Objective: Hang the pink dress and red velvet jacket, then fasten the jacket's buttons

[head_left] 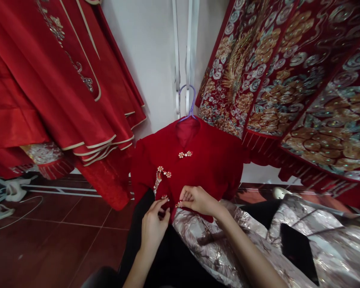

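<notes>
A red velvet jacket (204, 164) hangs in front of me on a purple hanger (193, 103). Its collar clasp (185, 154), with pearl flowers, is joined, and a second flower clasp (163, 173) with a beaded tassel (157, 187) sits at the left of the chest. Lower down, my left hand (155, 224) pinches the flower half of another clasp (165, 198) at the front edge. Just to its right, my right hand (199, 200) has its fingers closed on the matching clasp half (178, 204). The two halves are apart.
Red garments with pale piping (90, 100) hang at left, and an embroidered, sequinned red garment (276, 88) hangs at right. Shiny silver-pink fabric (222, 244) lies over my lap, with a black phone-like slab (299, 252) on it. A white cable (33, 214) trails across the tiled floor (63, 244).
</notes>
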Demonstrator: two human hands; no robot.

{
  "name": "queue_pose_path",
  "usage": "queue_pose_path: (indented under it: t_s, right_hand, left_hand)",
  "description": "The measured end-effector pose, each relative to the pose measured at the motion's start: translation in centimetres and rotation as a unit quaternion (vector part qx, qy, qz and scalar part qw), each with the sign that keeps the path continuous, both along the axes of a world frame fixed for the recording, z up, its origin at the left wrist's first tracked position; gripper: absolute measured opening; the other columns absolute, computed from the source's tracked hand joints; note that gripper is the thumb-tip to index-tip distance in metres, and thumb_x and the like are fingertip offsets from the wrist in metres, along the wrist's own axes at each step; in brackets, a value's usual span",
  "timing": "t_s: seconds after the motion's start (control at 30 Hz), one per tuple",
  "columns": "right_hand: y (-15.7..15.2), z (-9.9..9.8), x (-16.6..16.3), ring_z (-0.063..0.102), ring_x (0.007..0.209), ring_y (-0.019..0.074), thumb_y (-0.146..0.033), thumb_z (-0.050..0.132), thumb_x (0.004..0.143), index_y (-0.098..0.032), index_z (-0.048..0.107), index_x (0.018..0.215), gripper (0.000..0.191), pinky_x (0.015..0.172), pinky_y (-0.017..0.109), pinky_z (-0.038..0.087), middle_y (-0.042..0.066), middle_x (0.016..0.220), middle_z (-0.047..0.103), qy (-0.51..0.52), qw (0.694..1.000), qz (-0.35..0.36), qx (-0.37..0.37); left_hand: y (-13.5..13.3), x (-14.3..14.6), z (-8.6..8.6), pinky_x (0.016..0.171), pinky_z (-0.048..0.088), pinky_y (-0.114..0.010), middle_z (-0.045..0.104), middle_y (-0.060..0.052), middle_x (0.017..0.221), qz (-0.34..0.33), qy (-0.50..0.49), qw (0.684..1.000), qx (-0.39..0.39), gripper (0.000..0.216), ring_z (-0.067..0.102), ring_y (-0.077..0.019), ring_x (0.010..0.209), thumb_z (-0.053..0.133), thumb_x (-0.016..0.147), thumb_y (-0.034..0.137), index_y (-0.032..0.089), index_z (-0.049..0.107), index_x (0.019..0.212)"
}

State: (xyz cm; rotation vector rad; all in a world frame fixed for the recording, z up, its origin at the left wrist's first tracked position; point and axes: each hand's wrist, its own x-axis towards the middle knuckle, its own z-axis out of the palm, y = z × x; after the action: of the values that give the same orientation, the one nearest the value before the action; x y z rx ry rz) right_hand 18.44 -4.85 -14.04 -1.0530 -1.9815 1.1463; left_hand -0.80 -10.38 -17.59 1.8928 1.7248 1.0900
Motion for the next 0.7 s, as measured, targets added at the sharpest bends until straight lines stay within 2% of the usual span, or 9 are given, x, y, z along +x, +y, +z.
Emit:
queue_pose_path:
  t_s: [0.27, 0.4, 0.5, 0.6, 0.7]
  right_hand:
    - [-0.2, -0.1, -1.2, 0.062, 0.068, 0.0129, -0.02, 0.066, 0.077, -0.017, 0.06, 0.08, 0.008, 0.065, 0.023, 0.05, 0.001, 0.073, 0.066, 0.017, 1.0, -0.001, 0.005]
    - [-0.1, -0.1, -1.4, 0.061, 0.067, 0.0125, -0.019, 0.067, 0.076, -0.017, 0.059, 0.078, 0.009, 0.064, 0.022, 0.05, 0.001, 0.072, 0.065, 0.019, 1.0, -0.011, -0.005]
    - [0.0, -0.4, -1.6, 0.062, 0.068, 0.0127, -0.019, 0.067, 0.077, -0.016, 0.059, 0.079, 0.008, 0.064, 0.022, 0.05, 0.002, 0.073, 0.065, 0.024, 1.0, -0.018, 0.009]
    - [0.1, -1.0, -2.2, 0.062, 0.069, 0.0128, -0.019, 0.064, 0.08, -0.016, 0.06, 0.082, 0.005, 0.064, 0.022, 0.049, 0.002, 0.076, 0.066, 0.037, 0.999, -0.02, 0.028]
    - [0.2, -1.6, -2.9, 0.063, 0.071, 0.0126, -0.018, 0.062, 0.081, -0.017, 0.06, 0.083, 0.004, 0.066, 0.022, 0.049, 0.002, 0.077, 0.066, 0.046, 0.997, -0.039, 0.047]
  left_hand:
    - [0.8, 0.2, -1.2, 0.06, 0.052, -0.024, 0.066, -0.003, 0.093, 0.032, 0.094, 0.993, 0.065, 0.019, 0.064, -0.0138, 0.069, 0.051, 0.085, 0.024, 0.021, 0.063, 0.099]
    - [1.2, -0.2, -1.9, 0.068, 0.053, -0.027, 0.067, -0.003, 0.093, 0.035, 0.081, 0.992, 0.092, 0.018, 0.064, -0.0148, 0.072, 0.05, 0.087, 0.028, 0.021, 0.065, 0.096]
    - [1.5, -0.4, -2.1, 0.071, 0.054, -0.029, 0.068, -0.003, 0.09, 0.038, 0.025, 0.995, 0.087, 0.017, 0.065, -0.0152, 0.073, 0.055, 0.085, 0.03, 0.021, 0.067, 0.093]
    - [1.7, -0.4, -2.0, 0.067, 0.055, -0.027, 0.07, -0.004, 0.085, 0.042, -0.094, 0.994, 0.047, 0.017, 0.065, -0.0146, 0.07, 0.06, 0.08, 0.032, 0.019, 0.069, 0.087]
    - [1.8, -0.3, -2.0, 0.066, 0.056, -0.026, 0.072, -0.005, 0.085, 0.037, -0.201, 0.979, 0.006, 0.022, 0.068, -0.0161, 0.072, 0.064, 0.076, 0.035, 0.018, 0.07, 0.088]
